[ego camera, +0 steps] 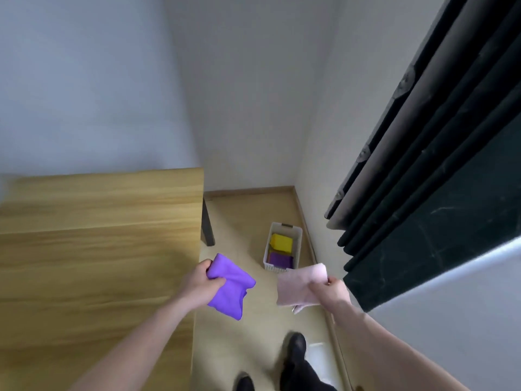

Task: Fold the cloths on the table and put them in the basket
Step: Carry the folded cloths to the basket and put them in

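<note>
Basket [282,251]: my landmark; it stands on the floor near the corner of the room, ahead of my feet, low enough that I have to carry the cloths over to it.
Contents: a yellow cloth [282,243] at the basket's far end and a purple one [280,260] at its near end, both folded and lying flat, with room left on top, I judge.
Left hand [200,283]: left of the basket and nearer me, it grips a purple folded cloth [229,289] by one edge, fingers curled round the bundle so the folds stay together; the rest hangs down.
Right hand [332,290]: just nearer me than the basket, it pinches a pink folded cloth [300,285] at its right edge, held spread and fairly flat, its top corner overlapping the basket's near rim in view.
Table [98,249]: left of the basket, its bare wooden top showing no cloths in the part I can see.
Step in hand: carrying both cloths to the basket, one per hand to save a trip, I judge.
Next: lower each onto the stack without letting the folds fall open.
</note>
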The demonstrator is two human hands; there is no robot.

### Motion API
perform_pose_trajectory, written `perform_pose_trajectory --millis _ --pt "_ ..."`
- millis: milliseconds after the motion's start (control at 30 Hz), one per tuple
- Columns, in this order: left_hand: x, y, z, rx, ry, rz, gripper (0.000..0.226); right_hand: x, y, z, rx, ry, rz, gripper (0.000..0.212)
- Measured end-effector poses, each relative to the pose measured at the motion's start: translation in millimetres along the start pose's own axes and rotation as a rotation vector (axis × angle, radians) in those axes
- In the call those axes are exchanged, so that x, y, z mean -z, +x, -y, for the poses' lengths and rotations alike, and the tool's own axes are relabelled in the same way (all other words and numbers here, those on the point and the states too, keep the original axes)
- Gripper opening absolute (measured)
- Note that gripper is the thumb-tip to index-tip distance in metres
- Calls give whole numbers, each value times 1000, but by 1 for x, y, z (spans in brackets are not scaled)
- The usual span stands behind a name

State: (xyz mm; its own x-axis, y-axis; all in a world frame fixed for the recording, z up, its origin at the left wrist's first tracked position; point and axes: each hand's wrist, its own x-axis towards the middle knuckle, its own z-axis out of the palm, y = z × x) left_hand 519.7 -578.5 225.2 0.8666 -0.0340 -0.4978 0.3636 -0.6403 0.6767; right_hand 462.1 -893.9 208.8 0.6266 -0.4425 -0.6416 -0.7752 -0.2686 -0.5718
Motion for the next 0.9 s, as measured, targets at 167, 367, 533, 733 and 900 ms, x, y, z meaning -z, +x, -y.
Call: perform_pose_trajectory --millis 167,367,533,733,900 --pt "4 70 -31 16 7 -12 7 1 70 47 -46 -5 41 39" --pt "-3 151 -74 63 0 -12 7 2 167 84 -140 -69 81 54" --pt "-19 228 -102 106 70 4 10 3 240 113 -201 -29 130 58" --pt "-53 318 -108 136 146 75 10 -20 320 126 -229 -54 99 31" --pt "-98 423 -88 172 210 190 7 -62 390 106 -302 -14 50 20"
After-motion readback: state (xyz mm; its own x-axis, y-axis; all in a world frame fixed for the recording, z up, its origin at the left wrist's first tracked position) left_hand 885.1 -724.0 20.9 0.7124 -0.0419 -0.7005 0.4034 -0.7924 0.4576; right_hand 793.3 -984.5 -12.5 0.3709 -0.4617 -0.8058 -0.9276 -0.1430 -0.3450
